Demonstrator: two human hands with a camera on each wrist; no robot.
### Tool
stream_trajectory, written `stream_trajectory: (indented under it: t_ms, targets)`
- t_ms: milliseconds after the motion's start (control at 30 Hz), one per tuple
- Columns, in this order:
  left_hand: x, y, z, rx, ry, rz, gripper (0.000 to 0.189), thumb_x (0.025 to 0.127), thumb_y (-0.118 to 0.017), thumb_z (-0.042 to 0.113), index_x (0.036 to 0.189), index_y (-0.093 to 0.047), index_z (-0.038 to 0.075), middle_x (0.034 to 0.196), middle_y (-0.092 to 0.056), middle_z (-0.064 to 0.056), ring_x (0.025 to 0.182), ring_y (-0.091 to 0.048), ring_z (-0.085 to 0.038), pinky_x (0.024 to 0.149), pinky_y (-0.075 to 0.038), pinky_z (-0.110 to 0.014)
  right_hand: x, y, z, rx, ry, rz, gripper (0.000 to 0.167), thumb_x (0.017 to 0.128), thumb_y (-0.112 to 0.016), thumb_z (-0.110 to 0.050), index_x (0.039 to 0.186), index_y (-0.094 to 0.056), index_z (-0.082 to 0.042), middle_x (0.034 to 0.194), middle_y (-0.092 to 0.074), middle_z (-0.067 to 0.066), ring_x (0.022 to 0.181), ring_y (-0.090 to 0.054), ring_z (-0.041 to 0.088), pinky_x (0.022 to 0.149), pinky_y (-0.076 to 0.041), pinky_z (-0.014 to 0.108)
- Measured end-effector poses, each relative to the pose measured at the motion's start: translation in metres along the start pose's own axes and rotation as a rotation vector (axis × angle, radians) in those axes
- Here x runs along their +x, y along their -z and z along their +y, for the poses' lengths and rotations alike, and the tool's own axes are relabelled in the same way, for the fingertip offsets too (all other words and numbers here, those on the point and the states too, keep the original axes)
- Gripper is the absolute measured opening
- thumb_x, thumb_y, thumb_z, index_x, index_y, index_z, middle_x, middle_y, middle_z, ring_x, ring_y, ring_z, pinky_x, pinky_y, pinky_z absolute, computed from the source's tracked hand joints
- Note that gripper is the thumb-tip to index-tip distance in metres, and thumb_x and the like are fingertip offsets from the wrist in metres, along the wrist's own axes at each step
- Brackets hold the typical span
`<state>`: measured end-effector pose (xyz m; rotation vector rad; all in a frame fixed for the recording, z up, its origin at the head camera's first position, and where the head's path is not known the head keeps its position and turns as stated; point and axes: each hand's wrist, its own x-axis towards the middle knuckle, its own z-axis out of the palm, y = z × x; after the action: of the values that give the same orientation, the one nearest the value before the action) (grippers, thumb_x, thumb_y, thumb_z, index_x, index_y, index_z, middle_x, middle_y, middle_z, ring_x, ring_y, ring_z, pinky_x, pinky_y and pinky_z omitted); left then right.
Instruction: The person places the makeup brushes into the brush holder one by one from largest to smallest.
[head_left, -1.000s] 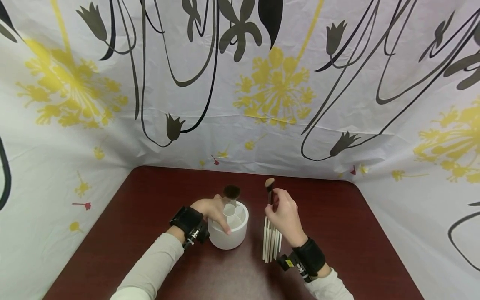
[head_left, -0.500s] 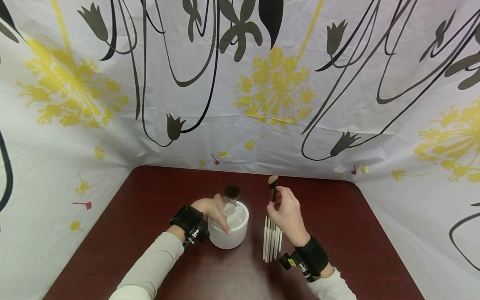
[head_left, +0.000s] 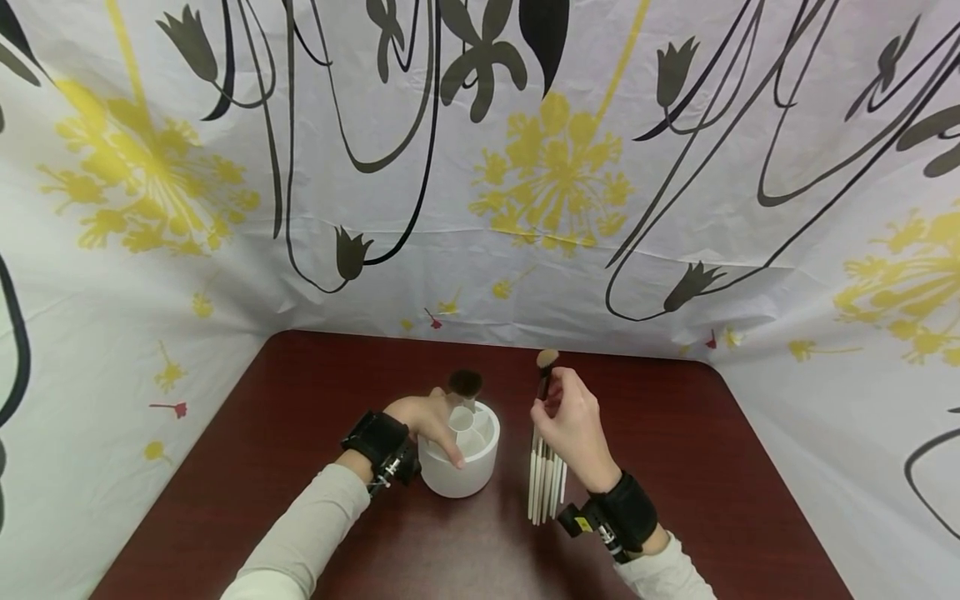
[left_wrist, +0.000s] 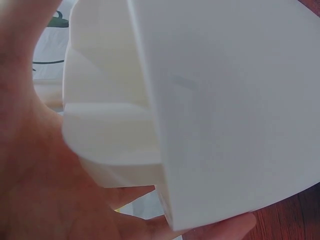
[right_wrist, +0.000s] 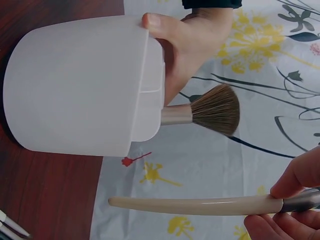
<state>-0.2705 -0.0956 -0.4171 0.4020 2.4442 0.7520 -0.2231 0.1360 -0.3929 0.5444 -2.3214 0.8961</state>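
My left hand (head_left: 429, 421) grips the rim of a white round divided holder (head_left: 459, 481), its thumb on the near wall. One makeup brush (right_wrist: 216, 111) with dark bristles stands in the holder, head up. To the right, my right hand (head_left: 572, 427) pinches another makeup brush (right_wrist: 200, 205) near its metal collar. That brush has a cream handle and a tan-tipped dark head, which points up in the head view. Below this hand, several pale brush handles (head_left: 546, 487) lie side by side on the table; their other ends are hidden by the hand.
The dark red-brown table (head_left: 337, 367) has rounded far corners. A white cloth (head_left: 420, 283) with yellow and grey flowers hangs behind it and along both sides. Each wrist wears a black band with a small camera.
My right hand has moved slightly up and to the right with the brush, which stays upright over the row of handles. My left hand holds still on the holder.
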Motion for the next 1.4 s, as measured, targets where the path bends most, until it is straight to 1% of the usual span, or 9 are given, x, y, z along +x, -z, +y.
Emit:
stream_trajectory:
  t_ms: [133, 233, 400, 700, 1067, 1233, 1400]
  targets:
    - [0.0, 0.0, 0.0, -0.036, -0.007, 0.002, 0.103, 0.048, -0.089, 0.033, 0.135, -0.037, 0.014, 0.111, -0.035, -0.012, 0.102, -0.039, -0.027, 0.08, -0.044, -0.038, 0.002, 0.001, -0.003, 0.01, 0.027, 0.005, 0.037, 0.072, -0.065, 0.003, 0.106, -0.049, 0.003, 0.08, -0.052, 0.007, 0.067, -0.052, 0.012, 0.056, -0.047, 0.024]
    - [0.0, 0.0, 0.0, -0.059, -0.012, 0.0, 0.103, 0.047, -0.089, 0.031, 0.135, -0.038, 0.015, 0.11, -0.035, -0.011, 0.103, -0.038, -0.026, 0.082, -0.042, -0.038, 0.003, 0.001, -0.007, 0.025, 0.041, 0.008, 0.036, 0.073, -0.063, 0.004, 0.107, -0.049, 0.003, 0.081, -0.052, 0.007, 0.069, -0.052, 0.012, 0.057, -0.047, 0.024]
    - [0.0, 0.0, -0.001, -0.079, -0.014, -0.007, 0.101, 0.047, -0.089, 0.03, 0.134, -0.038, 0.016, 0.11, -0.035, -0.011, 0.104, -0.037, -0.025, 0.083, -0.042, -0.038, 0.006, 0.001, -0.014, 0.047, 0.045, 0.015, 0.035, 0.073, -0.062, 0.004, 0.106, -0.049, 0.004, 0.082, -0.052, 0.008, 0.07, -0.053, 0.013, 0.057, -0.047, 0.025]
    - [0.002, 0.0, -0.001, -0.049, -0.023, -0.001, 0.1, 0.047, -0.089, 0.031, 0.133, -0.039, 0.015, 0.11, -0.035, -0.011, 0.103, -0.038, -0.025, 0.082, -0.042, -0.038, 0.011, 0.001, -0.022, 0.075, 0.057, 0.023, 0.035, 0.072, -0.065, 0.005, 0.102, -0.049, 0.004, 0.081, -0.052, 0.008, 0.068, -0.053, 0.012, 0.056, -0.048, 0.024]
    - [0.001, 0.0, -0.001, -0.067, -0.004, -0.006, 0.103, 0.047, -0.089, 0.031, 0.135, -0.037, 0.015, 0.11, -0.035, -0.011, 0.103, -0.038, -0.026, 0.079, -0.044, -0.039, 0.014, -0.001, -0.028, 0.093, 0.099, 0.047, 0.033, 0.071, -0.065, 0.004, 0.1, -0.049, 0.003, 0.079, -0.052, 0.008, 0.066, -0.053, 0.012, 0.055, -0.047, 0.023]
    - [0.0, 0.0, -0.001, -0.072, -0.004, -0.004, 0.105, 0.046, -0.089, 0.032, 0.135, -0.037, 0.014, 0.109, -0.035, -0.011, 0.102, -0.038, -0.026, 0.081, -0.042, -0.038, 0.015, -0.003, -0.032, 0.114, 0.096, 0.039, 0.031, 0.071, -0.066, 0.005, 0.097, -0.049, 0.002, 0.08, -0.052, 0.008, 0.068, -0.056, 0.013, 0.057, -0.049, 0.024]
    - [0.0, 0.0, -0.001, -0.07, 0.002, -0.008, 0.104, 0.046, -0.089, 0.033, 0.134, -0.039, 0.014, 0.109, -0.035, -0.01, 0.101, -0.038, -0.026, 0.079, -0.043, -0.038, 0.014, -0.008, -0.035, 0.107, 0.107, 0.032, 0.03, 0.071, -0.066, 0.005, 0.095, -0.049, 0.001, 0.079, -0.053, 0.007, 0.067, -0.058, 0.014, 0.057, -0.049, 0.023]
